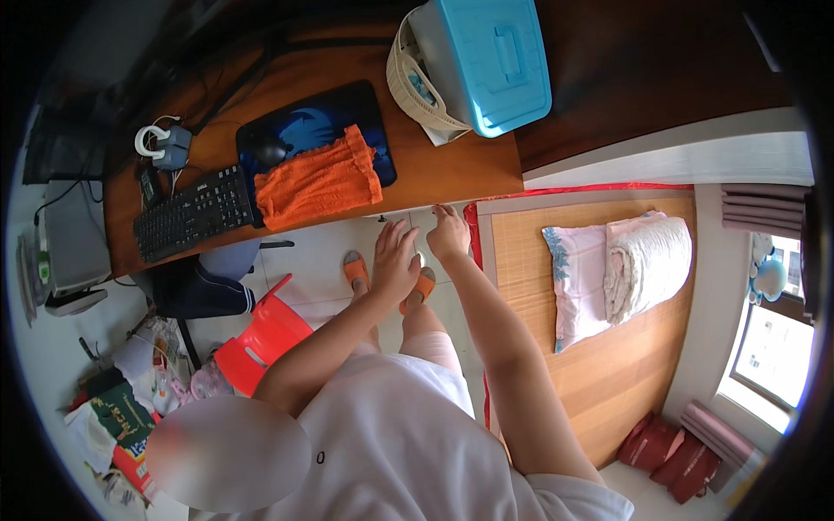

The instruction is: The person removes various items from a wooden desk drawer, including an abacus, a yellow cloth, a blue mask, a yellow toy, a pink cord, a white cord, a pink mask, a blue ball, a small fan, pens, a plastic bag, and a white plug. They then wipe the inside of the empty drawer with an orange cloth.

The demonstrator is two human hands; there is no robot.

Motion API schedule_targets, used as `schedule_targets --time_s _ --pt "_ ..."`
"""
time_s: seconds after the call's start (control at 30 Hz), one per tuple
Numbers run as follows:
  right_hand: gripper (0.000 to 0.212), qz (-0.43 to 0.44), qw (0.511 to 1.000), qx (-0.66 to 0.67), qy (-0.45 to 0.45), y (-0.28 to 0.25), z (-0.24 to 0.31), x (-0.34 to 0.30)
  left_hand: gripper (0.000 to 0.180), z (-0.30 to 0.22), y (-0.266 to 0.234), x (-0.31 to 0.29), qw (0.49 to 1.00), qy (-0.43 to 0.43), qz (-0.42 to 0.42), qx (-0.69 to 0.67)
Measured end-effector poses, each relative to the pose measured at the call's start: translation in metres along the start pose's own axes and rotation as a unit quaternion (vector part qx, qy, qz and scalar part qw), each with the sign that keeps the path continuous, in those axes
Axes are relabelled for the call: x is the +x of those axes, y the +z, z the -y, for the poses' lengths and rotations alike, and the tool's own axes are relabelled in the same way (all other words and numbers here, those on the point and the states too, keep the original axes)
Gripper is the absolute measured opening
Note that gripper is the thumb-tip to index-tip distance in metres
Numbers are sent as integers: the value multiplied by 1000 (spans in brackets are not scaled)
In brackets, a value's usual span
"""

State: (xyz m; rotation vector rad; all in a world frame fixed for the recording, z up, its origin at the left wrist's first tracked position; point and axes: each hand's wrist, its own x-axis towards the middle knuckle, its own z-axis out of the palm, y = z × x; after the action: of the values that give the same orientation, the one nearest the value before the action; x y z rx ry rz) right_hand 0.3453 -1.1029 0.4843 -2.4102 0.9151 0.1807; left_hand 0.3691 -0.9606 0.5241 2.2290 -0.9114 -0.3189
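My left hand (pixel 396 260) is held in the air in front of the desk's near edge, its fingers loosely stretched out and nothing in them. Close on its right is my right hand (pixel 450 234), also by the desk edge. Its fingers are bent, the thumb stands apart from them, and no held thing shows. A crinkled orange cloth (pixel 320 180) lies flat on the desk (pixel 452 174), partly over a dark mouse pad (pixel 387 143) with a blue pattern. Both hands are apart from the cloth.
A black mouse (pixel 269 149), keyboard (pixel 193 213) and charger block (pixel 172 146) lie on the desk's left part. A blue-lidded box (pixel 499 69) and cream basket (pixel 404 82) stand back right. Below are a red stool (pixel 265 339) and a mat-covered bed (pixel 521 278) with folded bedding (pixel 647 265).
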Motion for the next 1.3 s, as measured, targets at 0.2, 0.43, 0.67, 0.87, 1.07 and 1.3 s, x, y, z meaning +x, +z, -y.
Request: schedule_targets --time_s 0.2,0.43,0.67,0.87,1.07,1.3 --pt "40 72 997 6 2 -9 -18 -26 55 -6 13 -7 999 -23 5 35" --pt "38 165 983 79 -9 -32 -57 -86 53 -15 21 -31 991 -58 106 60" --pt "38 -14 986 51 -161 -25 -51 -100 39 -36 11 -31 973 -115 181 83" --pt "17 88 993 -23 -74 -18 -51 -109 22 -42 12 -37 946 -174 256 97" --pt "19 195 978 -75 7 -22 -56 -113 19 -40 23 -51 923 -192 321 95" --pt "24 263 959 -106 12 -24 -61 -118 21 -50 25 -56 906 -187 365 103"
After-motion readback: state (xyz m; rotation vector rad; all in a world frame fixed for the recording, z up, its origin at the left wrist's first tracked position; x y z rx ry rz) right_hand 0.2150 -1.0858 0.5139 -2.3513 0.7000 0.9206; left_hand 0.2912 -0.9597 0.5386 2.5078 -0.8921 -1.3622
